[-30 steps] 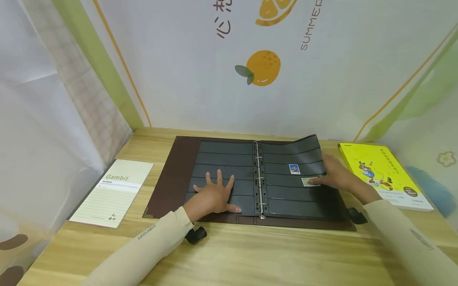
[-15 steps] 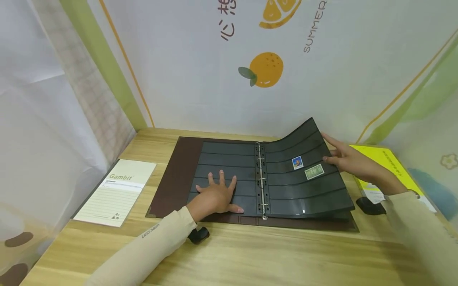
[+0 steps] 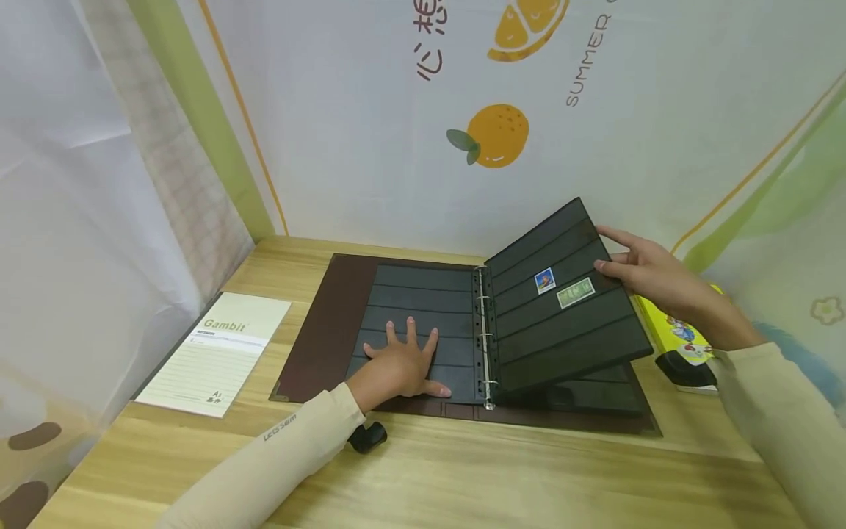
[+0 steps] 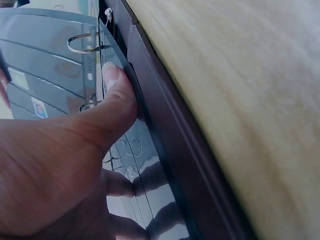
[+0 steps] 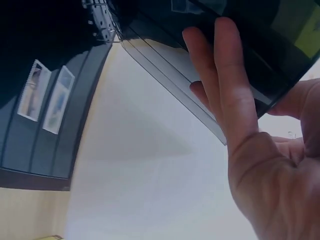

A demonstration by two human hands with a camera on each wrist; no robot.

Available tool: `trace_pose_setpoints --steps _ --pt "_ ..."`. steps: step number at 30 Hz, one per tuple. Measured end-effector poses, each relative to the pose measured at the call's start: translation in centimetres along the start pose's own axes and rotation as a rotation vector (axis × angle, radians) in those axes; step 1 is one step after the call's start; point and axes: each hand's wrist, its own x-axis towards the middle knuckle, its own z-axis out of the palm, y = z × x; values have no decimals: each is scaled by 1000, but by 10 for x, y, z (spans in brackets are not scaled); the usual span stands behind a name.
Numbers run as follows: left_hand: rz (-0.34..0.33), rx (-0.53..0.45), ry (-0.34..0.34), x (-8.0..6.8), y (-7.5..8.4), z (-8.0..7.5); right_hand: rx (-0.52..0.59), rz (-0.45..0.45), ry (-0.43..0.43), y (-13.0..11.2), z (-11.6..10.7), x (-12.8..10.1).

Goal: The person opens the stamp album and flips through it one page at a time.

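A brown stamp album point(image 3: 320, 323) lies open on the table, its black pocket pages held by metal rings point(image 3: 486, 353). My left hand point(image 3: 396, 366) rests spread on the left page point(image 3: 423, 297), its thumb near the front edge. My right hand point(image 3: 667, 283) holds the outer edge of a right-hand page point(image 3: 562, 345), thumb on the front, fingers behind it. This page slants up from the rings. A blue stamp point(image 3: 545, 281) and a green stamp point(image 3: 576, 292) sit in its strips. In the right wrist view, two stamps point(image 5: 59, 99) show on the page underneath.
A white notebook point(image 3: 214, 353) lies left of the album. A yellow book point(image 3: 670, 330) lies to the right, partly hidden behind my right hand and the black wrist camera point(image 3: 684, 367). A printed white curtain point(image 3: 370, 169) hangs behind the table.
My right hand has taken the right page by its outer edge and lifted it up toward the rings, uncovering the green stamp. The left hand has stayed in place.
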Motion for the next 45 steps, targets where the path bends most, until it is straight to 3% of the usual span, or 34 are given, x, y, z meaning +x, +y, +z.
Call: trace_pose_setpoints --steps 5,18,35,45 --pt "-2 10 -3 -1 0 -1 -97 22 17 -18 -4 6" --pt "12 25 31 1 1 2 -229 -23 -54 -77 5 27" --pt "13 53 45 0 1 1 -246 -35 -54 -117 29 45" --pt "41 97 49 1 -2 1 -277 -58 -100 -134 51 53"
